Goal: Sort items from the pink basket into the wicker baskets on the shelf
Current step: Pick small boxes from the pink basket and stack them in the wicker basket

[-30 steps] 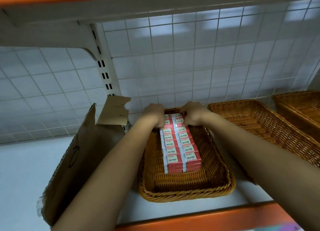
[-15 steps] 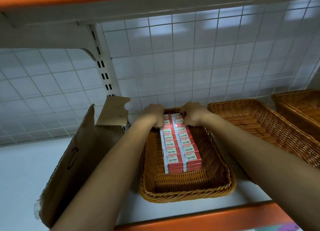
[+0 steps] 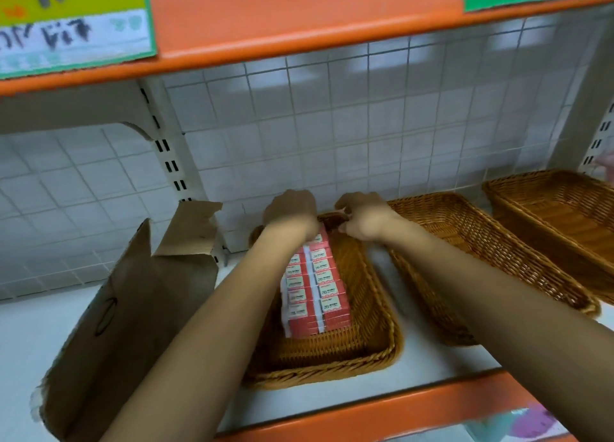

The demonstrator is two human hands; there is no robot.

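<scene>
Two rows of red and white boxes lie stacked in the left wicker basket on the white shelf. My left hand sits curled over the far end of the rows, its fingers hidden behind the knuckles. My right hand is just right of it, over the basket's far rim, off the boxes. Its fingers are curled, and blur hides whether they hold anything. The pink basket is not clearly in view.
A torn cardboard piece leans on the shelf left of the basket. Two more wicker baskets, one in the middle and one at the right, hold nothing visible. An orange shelf edge with labels hangs overhead. A wire grid backs the shelf.
My right hand has come off the far end of the boxes and moved right and up to the basket rim. The view has pulled back, showing the upper shelf edge.
</scene>
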